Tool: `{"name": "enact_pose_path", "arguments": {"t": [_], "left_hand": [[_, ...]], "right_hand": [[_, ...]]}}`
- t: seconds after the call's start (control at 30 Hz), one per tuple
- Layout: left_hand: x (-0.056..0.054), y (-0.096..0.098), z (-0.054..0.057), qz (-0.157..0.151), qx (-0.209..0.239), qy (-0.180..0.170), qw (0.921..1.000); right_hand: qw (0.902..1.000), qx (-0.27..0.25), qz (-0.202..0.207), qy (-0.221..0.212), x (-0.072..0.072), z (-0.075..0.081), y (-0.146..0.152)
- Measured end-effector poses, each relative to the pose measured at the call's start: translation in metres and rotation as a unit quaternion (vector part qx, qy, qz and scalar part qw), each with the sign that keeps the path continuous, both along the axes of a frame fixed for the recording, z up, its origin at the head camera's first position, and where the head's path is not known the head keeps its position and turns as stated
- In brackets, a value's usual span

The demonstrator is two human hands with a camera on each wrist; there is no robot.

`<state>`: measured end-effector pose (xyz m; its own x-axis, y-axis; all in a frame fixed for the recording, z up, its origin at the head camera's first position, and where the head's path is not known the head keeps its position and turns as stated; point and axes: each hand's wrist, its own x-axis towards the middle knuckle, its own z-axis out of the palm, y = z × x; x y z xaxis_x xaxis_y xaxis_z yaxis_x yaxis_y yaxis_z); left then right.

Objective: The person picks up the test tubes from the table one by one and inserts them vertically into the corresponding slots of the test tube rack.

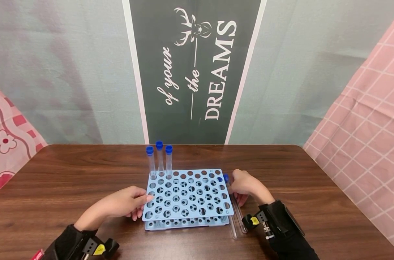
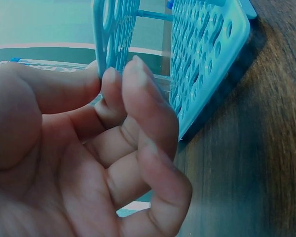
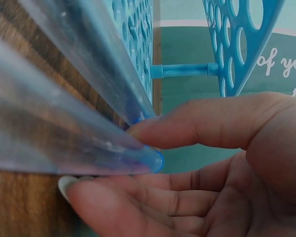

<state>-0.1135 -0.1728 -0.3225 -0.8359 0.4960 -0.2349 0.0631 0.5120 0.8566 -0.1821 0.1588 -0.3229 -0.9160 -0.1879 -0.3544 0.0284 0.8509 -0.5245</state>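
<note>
A light blue test tube rack (image 1: 180, 204) with rows of round holes stands on the table. My left hand (image 1: 127, 203) grips its left edge, thumb on the top plate and fingers below. Beyond the rack's right side, my right hand (image 1: 245, 184) pinches a clear test tube (image 3: 84, 140) near its blue-capped end, between thumb and fingers. That tube slants down toward the front, its rounded end near the tabletop. A second capped tube (image 1: 233, 227) lies between it and the rack. Three blue-capped tubes (image 1: 160, 159) stand upright in the rack's back left corner.
The brown wooden table (image 1: 86, 169) runs back to a hanging cloth (image 1: 102, 72) with printed lettering. Pink checked cloth (image 1: 363, 126) hangs at the right, and patterned pink cloth (image 1: 8, 159) at the left. Each wrist wears a black camera strap.
</note>
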Motion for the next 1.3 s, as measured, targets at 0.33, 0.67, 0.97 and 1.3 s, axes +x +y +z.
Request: {"name": "enact_pose_path", "arguments": {"t": [0.33,0.67,0.97,1.3], "left_hand": [[0.000,0.000,0.000,0.002,0.005,-0.011,0.9999],[0.000,0.000,0.000,0.005,0.003,-0.011,0.9999],[-0.001,-0.001,-0.001,0.002,0.008,-0.011,0.9999],[0.000,0.000,0.000,0.000,0.005,-0.008,1.0000]], "right_hand": [[1.0000,-0.001,-0.002,-0.006,0.001,0.000,0.000],[0.9999,-0.001,-0.004,-0.010,-0.001,0.005,0.001],[0.9998,-0.013,-0.012,0.004,0.002,0.010,0.003],[0.9991,-0.033,-0.019,0.017,0.003,0.016,0.004]]}}
